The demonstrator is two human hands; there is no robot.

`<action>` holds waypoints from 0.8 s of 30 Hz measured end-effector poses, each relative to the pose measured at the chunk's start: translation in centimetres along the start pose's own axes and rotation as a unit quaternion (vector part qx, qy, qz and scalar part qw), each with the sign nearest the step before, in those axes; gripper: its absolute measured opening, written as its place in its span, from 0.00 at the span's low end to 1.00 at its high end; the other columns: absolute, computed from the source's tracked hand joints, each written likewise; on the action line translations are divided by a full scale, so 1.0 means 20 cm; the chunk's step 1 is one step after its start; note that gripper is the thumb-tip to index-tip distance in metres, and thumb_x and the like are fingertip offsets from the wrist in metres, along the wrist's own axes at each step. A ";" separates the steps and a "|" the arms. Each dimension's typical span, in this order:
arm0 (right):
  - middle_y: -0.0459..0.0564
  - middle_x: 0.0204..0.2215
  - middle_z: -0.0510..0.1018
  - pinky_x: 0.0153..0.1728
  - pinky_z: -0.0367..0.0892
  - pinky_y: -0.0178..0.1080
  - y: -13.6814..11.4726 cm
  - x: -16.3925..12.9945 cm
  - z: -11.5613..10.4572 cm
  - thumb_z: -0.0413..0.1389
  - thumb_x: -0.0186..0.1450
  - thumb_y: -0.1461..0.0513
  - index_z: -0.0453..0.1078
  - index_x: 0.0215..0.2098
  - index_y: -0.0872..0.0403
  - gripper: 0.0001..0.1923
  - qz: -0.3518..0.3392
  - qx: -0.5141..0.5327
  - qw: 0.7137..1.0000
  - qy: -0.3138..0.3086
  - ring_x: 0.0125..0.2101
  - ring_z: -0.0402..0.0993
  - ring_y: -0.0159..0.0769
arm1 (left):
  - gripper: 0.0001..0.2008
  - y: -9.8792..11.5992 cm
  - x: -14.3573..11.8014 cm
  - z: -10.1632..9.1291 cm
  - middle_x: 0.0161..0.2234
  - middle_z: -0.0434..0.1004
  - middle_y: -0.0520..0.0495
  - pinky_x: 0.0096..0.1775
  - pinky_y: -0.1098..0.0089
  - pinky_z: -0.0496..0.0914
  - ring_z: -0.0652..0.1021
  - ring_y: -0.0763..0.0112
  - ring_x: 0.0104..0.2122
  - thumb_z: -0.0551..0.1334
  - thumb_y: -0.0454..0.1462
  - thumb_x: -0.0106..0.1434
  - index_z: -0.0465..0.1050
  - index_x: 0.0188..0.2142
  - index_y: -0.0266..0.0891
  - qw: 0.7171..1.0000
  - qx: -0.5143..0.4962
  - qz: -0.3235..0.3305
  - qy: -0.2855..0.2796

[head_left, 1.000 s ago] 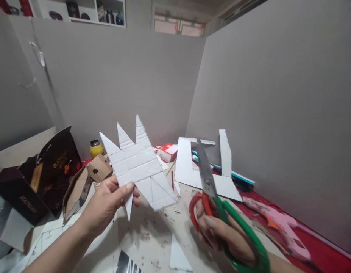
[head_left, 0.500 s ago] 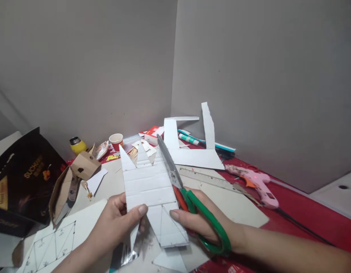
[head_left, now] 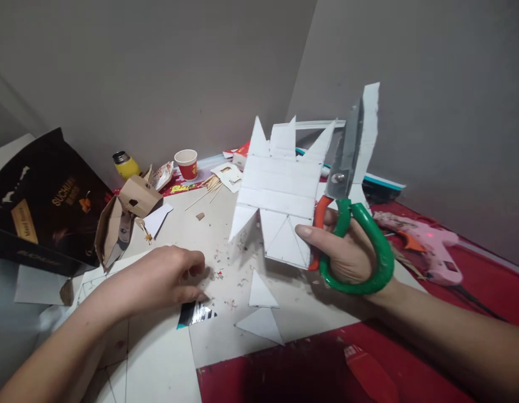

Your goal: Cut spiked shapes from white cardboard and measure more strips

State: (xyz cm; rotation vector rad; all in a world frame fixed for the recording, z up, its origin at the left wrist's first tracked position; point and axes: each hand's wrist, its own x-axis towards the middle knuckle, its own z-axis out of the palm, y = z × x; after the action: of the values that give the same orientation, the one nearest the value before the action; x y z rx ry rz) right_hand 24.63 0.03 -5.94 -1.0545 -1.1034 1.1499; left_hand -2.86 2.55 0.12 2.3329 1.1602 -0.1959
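Note:
My right hand (head_left: 347, 252) holds green-and-orange-handled scissors (head_left: 343, 173) with the blades pointing up. The same hand also grips a white cardboard piece (head_left: 280, 182), its thumb pressed on a pencilled triangle near the lower edge. Pointed tabs stand along the top of that piece, and another juts down at its lower left. My left hand (head_left: 171, 277) is low over the table, fingers loosely bent and apart, nothing visible in them. Just below its fingertips lies a shiny dark strip (head_left: 196, 313). Two cut white triangles (head_left: 261, 291) lie between the hands.
A pink glue gun (head_left: 431, 246) rests on the red cloth at right. Behind the held piece stands a white cardboard structure (head_left: 370, 129). At left are a black box (head_left: 45, 207), brown cardboard pieces (head_left: 141, 196) and a yellow bottle (head_left: 127, 167). A paper cup (head_left: 186, 165) stands at the back.
My left hand has let go of the cardboard and moved down to the left. My right hand has raised the cardboard and scissors to the right. The view has shifted; one more cut triangle shows.

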 end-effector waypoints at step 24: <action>0.39 0.17 0.65 0.17 0.61 0.32 0.06 0.02 -0.03 0.59 0.62 0.54 0.65 0.28 0.53 0.13 -0.066 -0.010 0.998 -0.001 0.17 0.61 0.29 | 0.09 0.02 0.09 0.17 0.27 0.79 0.50 0.27 0.70 0.59 0.77 0.61 0.28 0.58 0.31 0.44 0.72 0.25 0.44 0.989 0.122 0.003 -0.081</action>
State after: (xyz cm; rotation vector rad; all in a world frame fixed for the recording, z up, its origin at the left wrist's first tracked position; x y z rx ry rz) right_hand 25.16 0.47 -7.28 -0.9808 -1.1708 1.0364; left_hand -1.05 1.93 -3.26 2.4754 1.1015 -0.5439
